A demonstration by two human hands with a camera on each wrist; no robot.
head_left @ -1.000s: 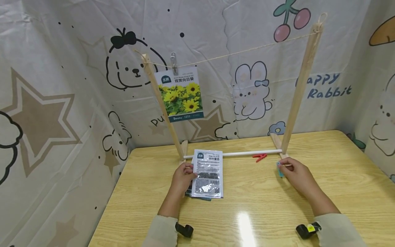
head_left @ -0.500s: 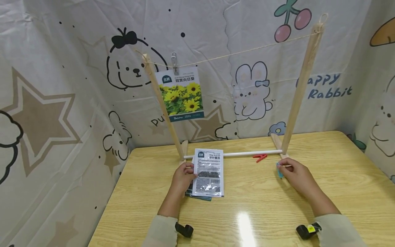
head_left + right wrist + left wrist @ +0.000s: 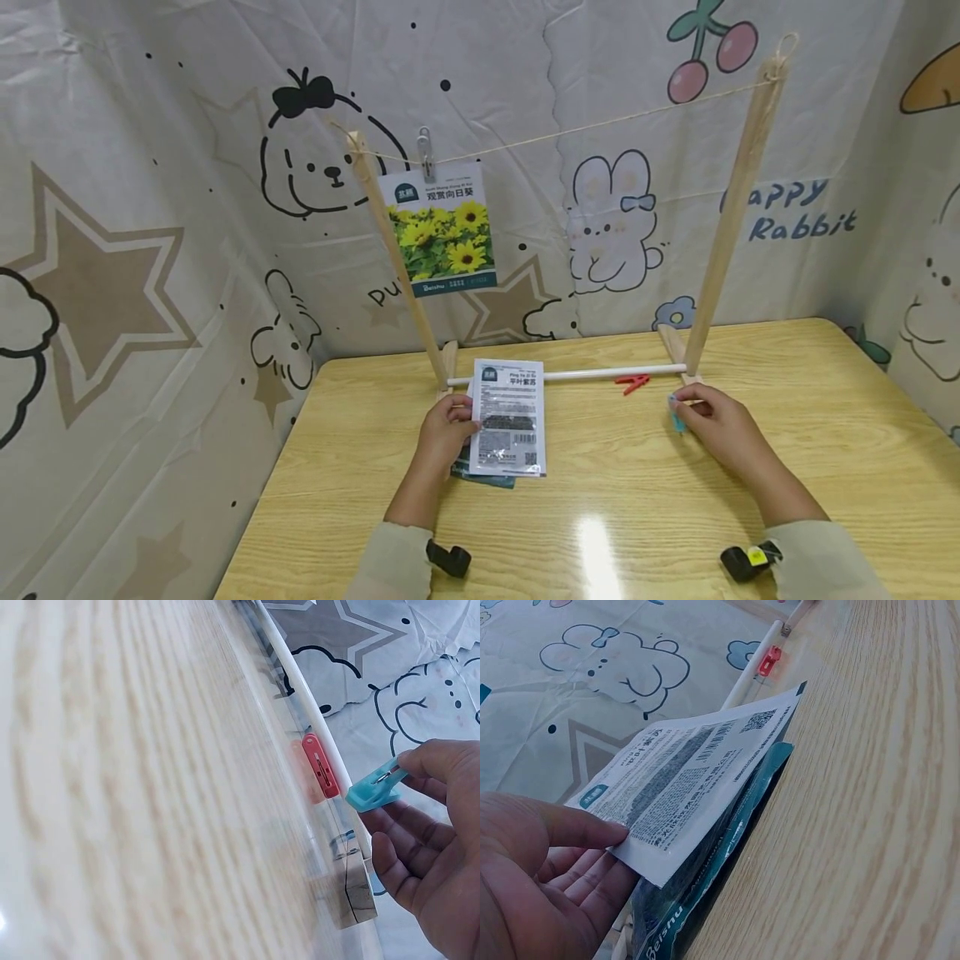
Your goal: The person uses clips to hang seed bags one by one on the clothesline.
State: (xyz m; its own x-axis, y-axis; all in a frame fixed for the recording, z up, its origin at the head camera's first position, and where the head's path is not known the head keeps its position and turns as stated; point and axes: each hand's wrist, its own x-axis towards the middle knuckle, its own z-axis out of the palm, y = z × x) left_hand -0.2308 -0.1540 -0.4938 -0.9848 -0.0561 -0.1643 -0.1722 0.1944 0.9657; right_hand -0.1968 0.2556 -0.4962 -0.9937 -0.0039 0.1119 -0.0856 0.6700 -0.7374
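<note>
One perilla seed packet (image 3: 507,417) pinched in fingers of left hand (image 3: 442,435), one turquoise clothespin (image 3: 373,790) pinched in fingers of right hand (image 3: 722,422), red clothespin (image 3: 634,382) toward far edge of worktop (image 3: 600,467).

We see the right grip (image 3: 442,859) pinching a blue clip (image 3: 367,793). In this view its free end sits just beside a red clip (image 3: 321,766), which lies along a white rod (image 3: 309,697). We note a pale wood-grain surface (image 3: 135,780), a wooden block (image 3: 358,896), and patterned cloth (image 3: 442,626) behind.
</note>
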